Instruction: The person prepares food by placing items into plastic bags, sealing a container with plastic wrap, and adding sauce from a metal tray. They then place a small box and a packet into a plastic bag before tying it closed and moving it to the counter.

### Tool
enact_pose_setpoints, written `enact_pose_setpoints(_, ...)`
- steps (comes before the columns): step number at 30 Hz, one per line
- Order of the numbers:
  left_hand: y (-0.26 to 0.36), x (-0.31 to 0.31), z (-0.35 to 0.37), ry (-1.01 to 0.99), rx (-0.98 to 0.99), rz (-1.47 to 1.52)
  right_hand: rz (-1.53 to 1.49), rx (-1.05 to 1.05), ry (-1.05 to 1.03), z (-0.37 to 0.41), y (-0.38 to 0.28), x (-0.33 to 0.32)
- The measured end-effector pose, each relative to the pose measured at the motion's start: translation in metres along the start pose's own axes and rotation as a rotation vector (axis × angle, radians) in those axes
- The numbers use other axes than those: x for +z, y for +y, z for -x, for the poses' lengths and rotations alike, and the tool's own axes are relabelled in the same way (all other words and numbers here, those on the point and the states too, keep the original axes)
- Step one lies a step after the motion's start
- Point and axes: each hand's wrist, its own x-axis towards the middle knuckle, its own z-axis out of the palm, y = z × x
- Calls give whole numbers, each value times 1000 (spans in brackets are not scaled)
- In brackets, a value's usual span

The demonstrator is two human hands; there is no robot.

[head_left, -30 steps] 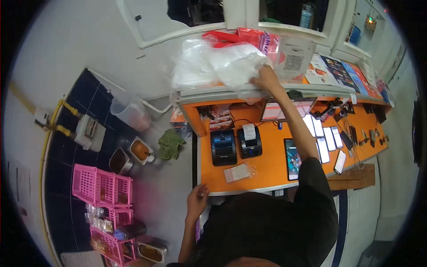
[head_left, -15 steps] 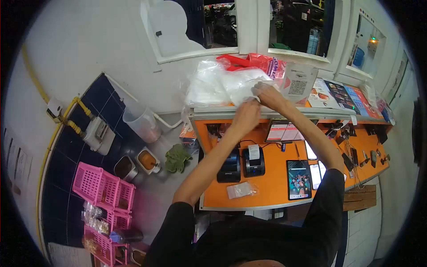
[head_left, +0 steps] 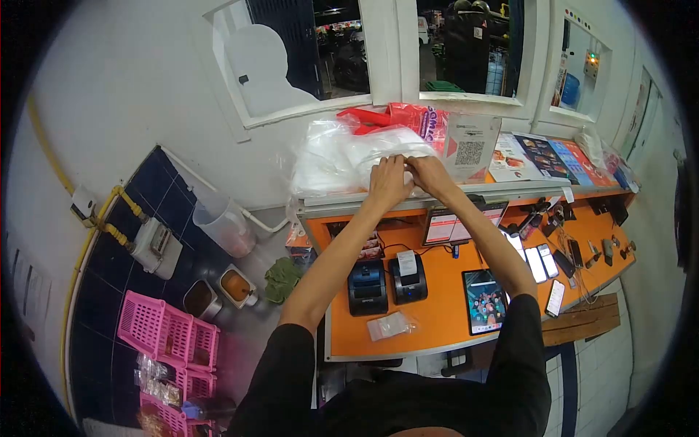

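My left hand (head_left: 390, 183) and my right hand (head_left: 431, 178) are close together at the front edge of a raised shelf. Their fingers are bent and pinched on a white plastic bag (head_left: 386, 148), part of a loose pile of thin bags (head_left: 320, 162); the fingertips are partly hidden. Behind the pile lies a red plastic package (head_left: 416, 121). A sign with a QR code (head_left: 472, 149) stands just right of my right hand. Beneath my forearms is an orange counter (head_left: 437, 295).
On the counter are two black printers (head_left: 368, 288), a small clear packet (head_left: 391, 326), a tablet (head_left: 484, 302), a screen (head_left: 445, 227) and several phones (head_left: 540, 264). Pink baskets (head_left: 167, 331), metal containers (head_left: 237, 285) and a green cloth (head_left: 281, 280) are at left.
My hands have come down, the right one from above the left to beside it, at the bags' front edge. The camera view has shifted slightly.
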Motion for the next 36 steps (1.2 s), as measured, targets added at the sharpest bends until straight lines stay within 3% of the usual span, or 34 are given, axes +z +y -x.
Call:
enact_pose_setpoints(3, -6, -6, -9, 64, 0, 76, -51, 57, 82, 0, -13, -7)
enact_pose_setpoints(5, -13, -9, -9, 171, 61, 213, -90, 22, 290, 4, -14, 4)
enact_pose_setpoints(6, -17, -13, -8, 177, 63, 212, -88, 17, 292, 7, -17, 2)
enact_pose_setpoints(8, -30, -20, -4, 226, 199, 297, -367, -53, 427, 13, -27, 2)
enact_pose_setpoints(10, -26, -31, 5, 228, 132, 329, -399, 0, 329, 21, -28, 12)
enact_pose_setpoints(12, -1, -51, 13, 73, -135, 168, -322, -6, 431, 19, -23, 21)
enact_pose_setpoints(14, 3, -39, 17, 189, -47, 187, -292, -5, 491, 13, -12, 32)
enact_pose_setpoints(16, 1, -30, 19, 421, 261, 397, -276, 7, 541, 11, -27, 28)
enact_pose_setpoints(18, -7, -36, 20, 390, 209, 305, -347, 28, 551, 8, -52, 1)
enact_pose_setpoints(20, 12, -65, 31, 180, -160, 572, -301, 2, 638, 14, -64, -2)
enact_pose_setpoints(22, 38, -90, 55, 647, 21, 648, -242, 359, 1067, 32, -79, -7)
enact_pose_setpoints(24, 63, -127, 105, 846, 43, 454, -635, 733, 1080, 76, -92, -4)
enact_pose_setpoints(25, 75, -135, 137, 898, 124, 347, -849, 629, 792, 115, -87, 9)
enact_pose_setpoints(26, 77, -125, 171, 784, 235, 420, -1037, 520, 491, 151, -85, 23)
enact_pose_setpoints(28, 109, -146, 211, 230, 196, 451, -1955, 729, 552, 169, -170, 13)
enact_pose_setpoints(29, 116, -142, 229, -65, 127, 424, -2047, 767, 476, 174, -187, 10)
enact_pose_setpoints(32, 115, -94, 286, -194, 12, 425, -1706, 693, 77, 183, -216, 15)
enact_pose_setpoints(34, 115, -82, 326, -257, -452, 617, -1375, 569, -53, 182, -235, 27)
enact_pose_setpoints(36, 88, -66, 365, -186, -419, 700, -1126, 516, -55, 179, -251, 36)
